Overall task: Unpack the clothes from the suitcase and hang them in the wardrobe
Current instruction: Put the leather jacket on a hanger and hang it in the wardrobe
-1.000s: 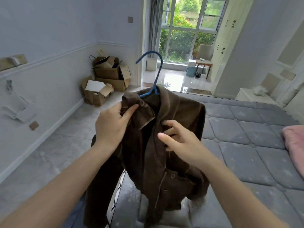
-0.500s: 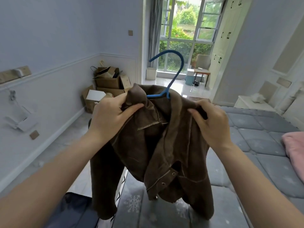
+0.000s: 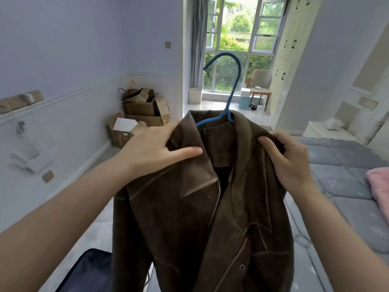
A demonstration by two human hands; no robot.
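Note:
A dark brown jacket [image 3: 202, 218] hangs on a blue hanger [image 3: 230, 89], held up in front of me. My left hand [image 3: 155, 150] grips the jacket's left shoulder and collar, thumb laid across the lapel. At the right shoulder, my right hand [image 3: 288, 159] holds the fabric with curled fingers. The hanger's hook stands up above the collar. A corner of the dark suitcase [image 3: 84, 270] shows at the bottom left on the floor. White wardrobe doors [image 3: 288, 49] with black handles line the far right wall.
A grey quilted mattress [image 3: 345, 199] fills the right side, with a pink cloth [image 3: 379, 190] on it. Cardboard boxes [image 3: 139, 114] are stacked at the left wall. A chair [image 3: 261, 85] stands by the window, and a white nightstand [image 3: 330, 131] sits beyond the bed.
The jacket and hanger have risen higher and the collar has spread open. My right hand moved from the jacket's front to its right shoulder.

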